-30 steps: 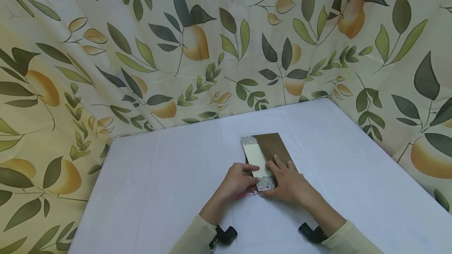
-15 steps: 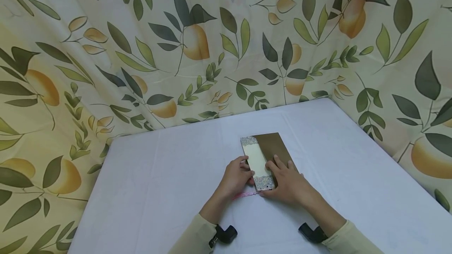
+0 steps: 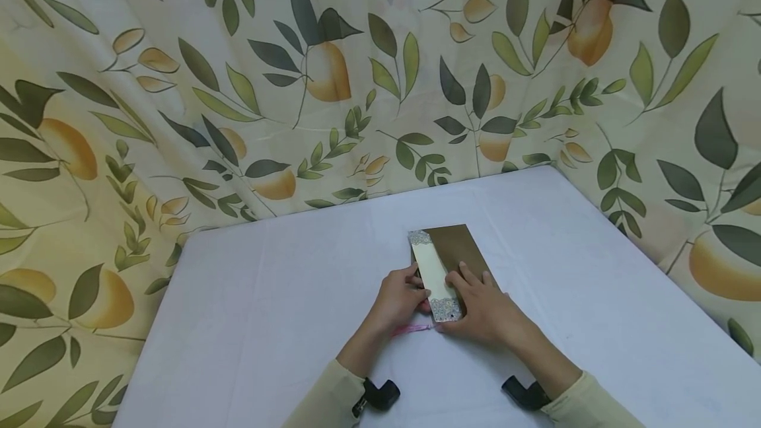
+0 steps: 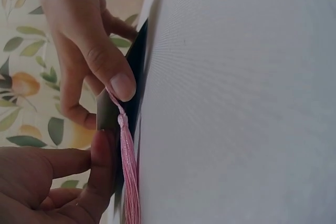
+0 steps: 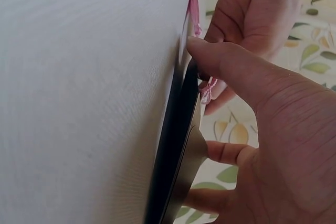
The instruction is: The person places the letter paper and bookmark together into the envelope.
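A flat brown card [image 3: 448,243] lies on the white table, its dark underside showing in both wrist views. Along its left side runs a cream strip [image 3: 433,263] with silver glittery bands at both ends. From its lower end trails a pink tassel [image 4: 130,177] on a thin cord. My left hand [image 3: 395,299] has bent fingers at the strip's left edge, and a dark gap shows there. My right hand [image 3: 484,306] holds the card's lower right, fingers spread over the brown face and thumb at the lower edge beside the tassel cord.
A white cloth covers the table [image 3: 297,283]. Behind it and along both sides hangs a curtain [image 3: 333,104] printed with leaves and fruit. Black wrist mounts [image 3: 380,395] sit by the sleeve cuffs.
My left fingers have slid off the strip's face to its left edge. The card's left edge has since shifted slightly right. My right hand stays in place.
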Demonstrator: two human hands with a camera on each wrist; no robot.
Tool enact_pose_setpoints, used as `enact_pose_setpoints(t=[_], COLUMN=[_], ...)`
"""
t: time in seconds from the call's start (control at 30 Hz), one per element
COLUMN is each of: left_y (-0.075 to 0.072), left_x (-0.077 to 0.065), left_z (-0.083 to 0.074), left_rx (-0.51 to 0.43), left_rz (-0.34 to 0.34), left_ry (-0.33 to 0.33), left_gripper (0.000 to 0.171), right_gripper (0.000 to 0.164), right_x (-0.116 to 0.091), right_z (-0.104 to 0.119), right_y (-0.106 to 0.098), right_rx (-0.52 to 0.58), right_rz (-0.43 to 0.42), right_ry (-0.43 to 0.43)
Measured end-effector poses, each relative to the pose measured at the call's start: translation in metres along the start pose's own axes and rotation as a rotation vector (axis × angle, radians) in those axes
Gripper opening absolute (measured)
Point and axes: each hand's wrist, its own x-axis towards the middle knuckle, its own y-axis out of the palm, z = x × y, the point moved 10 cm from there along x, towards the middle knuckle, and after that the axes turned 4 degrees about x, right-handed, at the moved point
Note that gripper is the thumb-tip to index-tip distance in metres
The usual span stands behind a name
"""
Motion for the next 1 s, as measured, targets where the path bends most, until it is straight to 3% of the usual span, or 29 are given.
enact_pose_setpoints(t=[0.4, 1.0], left_y=[0.007, 0.013], left_x=[0.002, 0.005], left_z=[-0.005, -0.008], left_rx=[-0.029, 0.004], left_rz=[0.001, 0.01], left_ry=[0.011, 0.025], left_gripper=[0.072, 0.071], right_gripper=[0.079, 0.078], right_x=[-0.001, -0.001], right_z=[-0.001, -0.002], right_y=[0.0, 0.0], right_rx=[0.008, 0.004], right_rz=[0.002, 0.0], right_ry=[0.001, -0.002])
